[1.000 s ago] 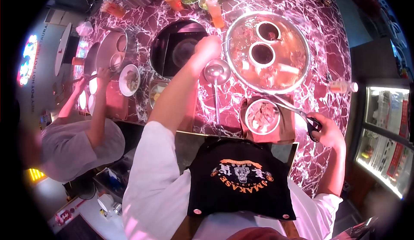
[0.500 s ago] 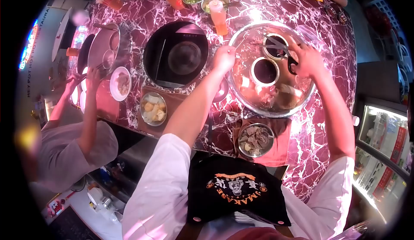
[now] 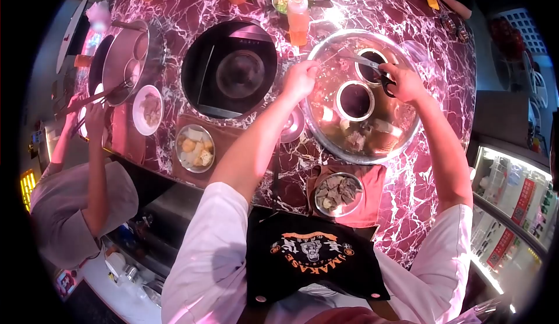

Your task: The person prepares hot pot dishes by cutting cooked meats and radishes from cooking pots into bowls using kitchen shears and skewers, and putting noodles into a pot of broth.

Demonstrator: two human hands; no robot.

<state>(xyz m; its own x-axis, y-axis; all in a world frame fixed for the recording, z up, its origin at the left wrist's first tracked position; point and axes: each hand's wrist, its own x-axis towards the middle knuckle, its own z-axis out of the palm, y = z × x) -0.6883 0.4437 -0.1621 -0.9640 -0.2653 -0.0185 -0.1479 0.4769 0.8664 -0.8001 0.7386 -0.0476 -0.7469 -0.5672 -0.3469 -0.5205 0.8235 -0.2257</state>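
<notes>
My right hand (image 3: 403,83) grips the black handles of a pair of scissors (image 3: 386,83) above a large round metal pot (image 3: 414,127). Their blades point left across the pot, looking nearly closed. At the pot's left rim, my left hand (image 3: 300,80) is closed; what it holds, if anything, I cannot make out. Broth and chunks of food (image 3: 356,140) fill the pot. Two round pale-rimmed vessels with dark contents, a nearer one (image 3: 355,101) and a farther one (image 3: 369,73), stand inside it.
Nearer me, a bowl of meat pieces (image 3: 339,194) rests on a brown cloth (image 3: 374,199). Left are a bowl of pale chunks (image 3: 195,149) and a black round cooktop (image 3: 204,85). A bottle (image 3: 298,24) stands behind. A co-worker (image 3: 81,207) works at another pot (image 3: 119,62).
The scissor blades, spread before, are now closer together, and my right hand has moved slightly left and down. My left hand stays by the rim. The whole view has shifted a little.
</notes>
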